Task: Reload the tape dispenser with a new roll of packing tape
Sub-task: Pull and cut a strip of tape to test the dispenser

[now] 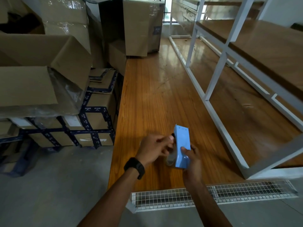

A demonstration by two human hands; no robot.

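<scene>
A light blue tape dispenser (182, 145) is held upright above the wooden surface (155, 99), low in the middle of the view. My right hand (192, 161) grips its lower end, thumb on the blue face. My left hand (154, 149), with a black watch on the wrist, touches the dispenser's left side, fingertips curled at a small dark part near its top. A clear, greyish roll of tape (171, 158) shows between my hands, pressed against the dispenser's left side and partly hidden by my fingers.
Stacked cardboard boxes (49, 76), some bound with dark blue printed tape, crowd the left. A white metal rack with wooden shelves (246, 66) runs along the right. A metal floor grate (213, 195) lies below the wooden surface's near edge, beside grey concrete floor (54, 185).
</scene>
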